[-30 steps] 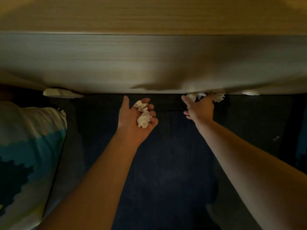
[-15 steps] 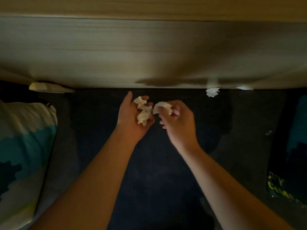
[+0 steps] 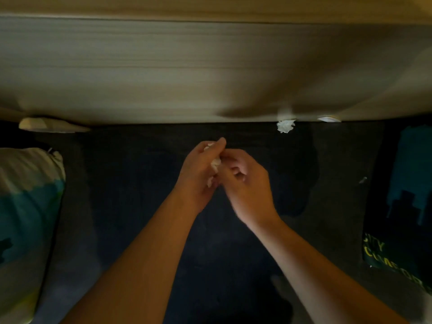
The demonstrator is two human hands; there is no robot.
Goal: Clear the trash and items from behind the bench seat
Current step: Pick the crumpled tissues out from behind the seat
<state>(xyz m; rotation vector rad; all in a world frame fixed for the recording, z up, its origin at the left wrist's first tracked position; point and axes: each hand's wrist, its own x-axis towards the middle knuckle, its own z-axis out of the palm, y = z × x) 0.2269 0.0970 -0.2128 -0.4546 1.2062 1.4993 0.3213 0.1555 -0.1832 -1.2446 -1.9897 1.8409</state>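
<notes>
My left hand (image 3: 198, 174) is cupped around several crumpled white tissue scraps (image 3: 215, 163) above the dark bench seat (image 3: 140, 183). My right hand (image 3: 245, 183) presses against it from the right, fingertips at the tissue; whether it still grips a piece is hidden. One more crumpled tissue (image 3: 285, 126) lies at the seam where the seat meets the wooden back panel (image 3: 210, 78). A flat white piece (image 3: 328, 119) pokes out of that seam further right. A pale folded wrapper (image 3: 46, 125) is wedged in the seam at the far left.
A white and teal cushion (image 3: 25, 206) lies on the seat at the left. At the right sits a dark cushion with a skyline print and yellow lettering (image 3: 402, 218). A tiny pale scrap (image 3: 362, 180) rests on the seat near it.
My right hand pulled a tissue piece from the seam, carried it left and pushed it into my left hand. My left hand closed around the pile.
</notes>
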